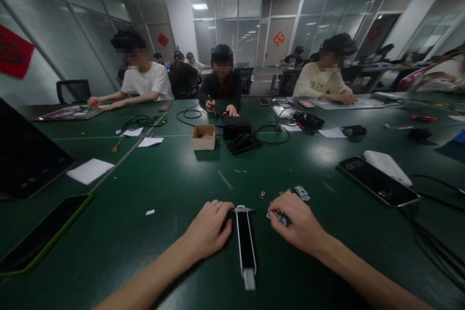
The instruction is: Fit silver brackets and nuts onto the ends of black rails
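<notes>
My left hand lies on the green table with its fingers curled at the far end of a long, narrow device. The device has a black face, a silver frame and a pale tab at its near end. A thin metal crosspiece spans its far end, by my left fingertips. To the right, my right hand is closed, thumb and fingers pinched over a small metal part that they partly hide. Just beyond it lie a small metal plate and a tiny metal piece.
A cardboard box and a black device stand ahead. On the right lie a phone and a white block; on the left, a green-edged phone below a dark screen. Several people sit across the table.
</notes>
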